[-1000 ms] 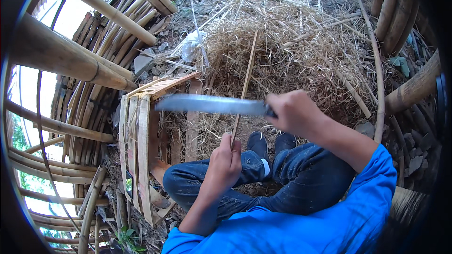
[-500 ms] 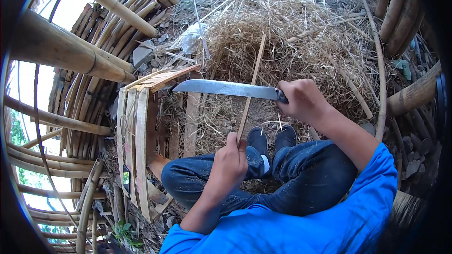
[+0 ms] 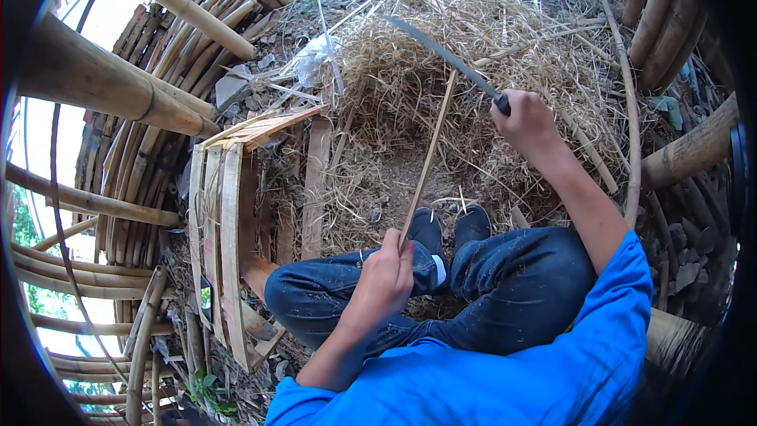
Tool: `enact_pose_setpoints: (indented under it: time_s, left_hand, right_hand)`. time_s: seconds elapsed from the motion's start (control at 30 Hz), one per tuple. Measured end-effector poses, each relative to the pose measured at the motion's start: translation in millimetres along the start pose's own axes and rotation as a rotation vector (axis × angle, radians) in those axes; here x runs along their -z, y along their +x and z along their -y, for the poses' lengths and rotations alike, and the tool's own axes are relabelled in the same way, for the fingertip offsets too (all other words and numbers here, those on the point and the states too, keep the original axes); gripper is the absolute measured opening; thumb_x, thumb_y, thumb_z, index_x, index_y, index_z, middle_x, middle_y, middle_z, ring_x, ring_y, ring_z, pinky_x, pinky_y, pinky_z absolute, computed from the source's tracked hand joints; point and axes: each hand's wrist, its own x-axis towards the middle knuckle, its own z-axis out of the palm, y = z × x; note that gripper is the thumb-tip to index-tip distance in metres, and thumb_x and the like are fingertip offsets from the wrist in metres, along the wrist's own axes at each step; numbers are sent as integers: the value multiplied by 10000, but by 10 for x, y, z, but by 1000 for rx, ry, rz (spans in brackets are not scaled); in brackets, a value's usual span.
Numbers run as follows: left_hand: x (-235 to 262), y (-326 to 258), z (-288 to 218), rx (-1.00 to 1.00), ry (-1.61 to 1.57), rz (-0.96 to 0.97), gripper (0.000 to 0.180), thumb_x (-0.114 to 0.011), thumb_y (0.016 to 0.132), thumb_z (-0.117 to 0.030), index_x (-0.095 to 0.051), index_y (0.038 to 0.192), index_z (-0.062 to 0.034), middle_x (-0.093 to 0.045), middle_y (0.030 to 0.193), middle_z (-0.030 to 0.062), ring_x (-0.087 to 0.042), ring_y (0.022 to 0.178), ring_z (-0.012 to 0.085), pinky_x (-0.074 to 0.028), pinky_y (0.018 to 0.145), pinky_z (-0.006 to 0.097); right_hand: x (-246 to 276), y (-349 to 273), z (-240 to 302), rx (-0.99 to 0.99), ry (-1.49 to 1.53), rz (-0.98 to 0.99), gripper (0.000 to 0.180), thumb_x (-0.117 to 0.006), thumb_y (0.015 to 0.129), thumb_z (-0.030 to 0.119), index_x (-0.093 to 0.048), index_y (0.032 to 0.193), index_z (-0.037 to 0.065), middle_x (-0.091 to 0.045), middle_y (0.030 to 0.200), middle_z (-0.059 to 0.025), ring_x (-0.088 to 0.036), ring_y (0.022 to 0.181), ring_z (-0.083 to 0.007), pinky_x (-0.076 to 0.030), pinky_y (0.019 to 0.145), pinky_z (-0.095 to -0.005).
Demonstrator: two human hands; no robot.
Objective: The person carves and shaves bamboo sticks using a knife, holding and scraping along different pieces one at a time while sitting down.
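Above the straw pile (image 3: pixel 441 87), the right hand (image 3: pixel 527 122) is gripping a raised machete (image 3: pixel 445 55), seemingly for chopping; the left hand (image 3: pixel 386 276) is clasping a bamboo strip (image 3: pixel 430 158) upright.

No label, sign or screen shows anywhere in the view. The only thing that may be packaging is a crumpled whitish plastic bag or wrapper (image 3: pixel 317 59), lying on the ground at the left edge of the straw heap, near the leaning bamboo poles; too crumpled to tell its shape.
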Motion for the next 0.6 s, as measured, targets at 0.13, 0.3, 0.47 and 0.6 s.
enact_pose_setpoints:
  time_s: [0.13, 0.3, 0.47, 0.6]
  left_hand:
    - [63, -14, -65, -29, -76, 50, 187, -435, 993, -180, -422, 956, 2, -532, 684, 249, -541, 689, 458, -408, 591, 461]
    - [88, -75, 4, -57, -181, 63, 200, -430, 1005, -187, -411, 937, 1, -461, 634, 167, -466, 565, 228, -389, 546, 381]
    - [100, -92, -54, -73, -383, 127, 180, -391, 1022, -207, -440, 926, -64, -377, 690, -36, -348, 603, 63, -313, 527, 237]
    - [141, -91, -92, -18, -439, 192, 175, -388, 1025, -209, -441, 937, -67, -366, 695, -46, -317, 577, 38, -276, 486, 213]
  right_hand:
    - [5, -42, -73, -62, 51, -75, 247, -593, 845, 189, -619, 760, -42, -630, 673, -226, -653, 660, -371, -529, 620, -446]
    - [244, -109, 290, -80, 252, -28, 252, -579, 857, 175, -605, 745, -49, -588, 583, -194, -622, 557, -334, -478, 536, -416]
    - [347, -125, 307, -90, 241, -88, 258, -582, 864, 168, -591, 728, -51, -565, 552, -165, -587, 497, -295, -450, 505, -400]
    - [366, -153, 269, -78, 278, -81, 245, -588, 869, 167, -601, 732, -36, -573, 555, -151, -588, 488, -266, -451, 495, -385]
